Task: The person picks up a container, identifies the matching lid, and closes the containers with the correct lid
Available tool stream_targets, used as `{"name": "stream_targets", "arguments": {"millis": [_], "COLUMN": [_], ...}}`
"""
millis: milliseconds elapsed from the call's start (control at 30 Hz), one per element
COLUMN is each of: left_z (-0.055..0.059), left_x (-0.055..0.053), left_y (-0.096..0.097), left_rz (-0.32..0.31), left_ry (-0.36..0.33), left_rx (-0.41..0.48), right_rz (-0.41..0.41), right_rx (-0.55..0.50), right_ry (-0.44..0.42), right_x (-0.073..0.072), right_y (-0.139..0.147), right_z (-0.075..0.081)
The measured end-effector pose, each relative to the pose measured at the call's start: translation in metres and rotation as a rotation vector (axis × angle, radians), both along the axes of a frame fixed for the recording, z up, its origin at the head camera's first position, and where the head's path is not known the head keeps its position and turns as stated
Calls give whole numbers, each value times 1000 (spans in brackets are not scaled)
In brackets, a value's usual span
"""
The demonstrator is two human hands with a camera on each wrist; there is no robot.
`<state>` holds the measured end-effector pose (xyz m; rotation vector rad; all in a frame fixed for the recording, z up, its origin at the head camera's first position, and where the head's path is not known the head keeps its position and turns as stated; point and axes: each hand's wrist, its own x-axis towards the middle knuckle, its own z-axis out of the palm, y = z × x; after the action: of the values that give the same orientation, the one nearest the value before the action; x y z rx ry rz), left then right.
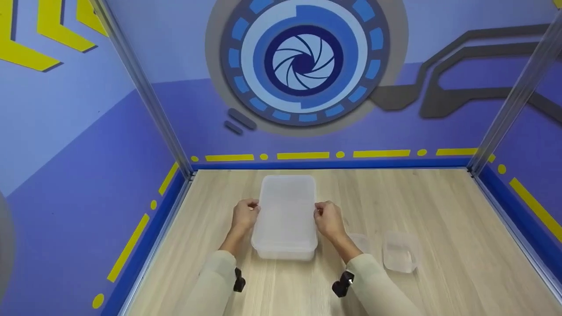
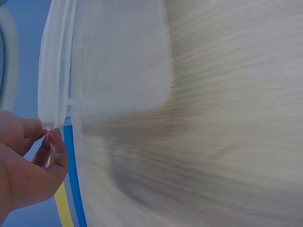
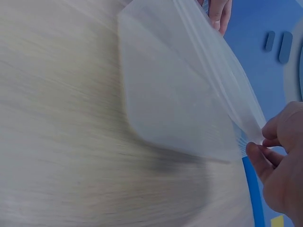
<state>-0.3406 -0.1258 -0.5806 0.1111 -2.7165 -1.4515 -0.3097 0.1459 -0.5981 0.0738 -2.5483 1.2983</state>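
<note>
A large translucent plastic box stands on the table with its frosted lid over the top. My left hand pinches the lid's left edge between thumb and fingertips; in the left wrist view this hand is at the rim, with the box wall beside it. Opposite, my right hand pinches the lid's right edge. From the right wrist, the lid slants away from the box rim, leaving a gap close to the right fingertips.
Right of my right forearm lies a small clear container. Another small clear piece shows partly behind that wrist. Patterned panels border the wood-grain table at the back and sides, with metal posts at the corners.
</note>
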Motion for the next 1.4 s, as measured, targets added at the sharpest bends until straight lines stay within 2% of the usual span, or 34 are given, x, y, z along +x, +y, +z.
{"name": "stream_targets", "arguments": {"millis": [300,467,667,900,1033,1200,1300,1400], "left_z": [2,2,-2,-4,-4,-5,-2,2], "left_x": [0,3,5,4,7,10,12,14], "left_y": [2,3,1,1,0,2,3,5], "left_rz": [-22,-34,-33,-35,-25,-23,-15,12], "left_ry": [8,16,15,43,29,14,38,80], "left_rx": [-4,-1,-8,-55,-77,-101,-109,-155], "right_rz": [15,29,56,128,170,185,190,208], "right_rx": [42,76,77,74,102,128,117,104], "right_ry": [101,116,77,-32,-74,-76,-55,-47], "right_x": [0,2,5,8,10,15,17,21], "right_y": [4,4,7,11,11,12,15,19], "right_z": [-2,-3,-4,4,6,8,13,19]}}
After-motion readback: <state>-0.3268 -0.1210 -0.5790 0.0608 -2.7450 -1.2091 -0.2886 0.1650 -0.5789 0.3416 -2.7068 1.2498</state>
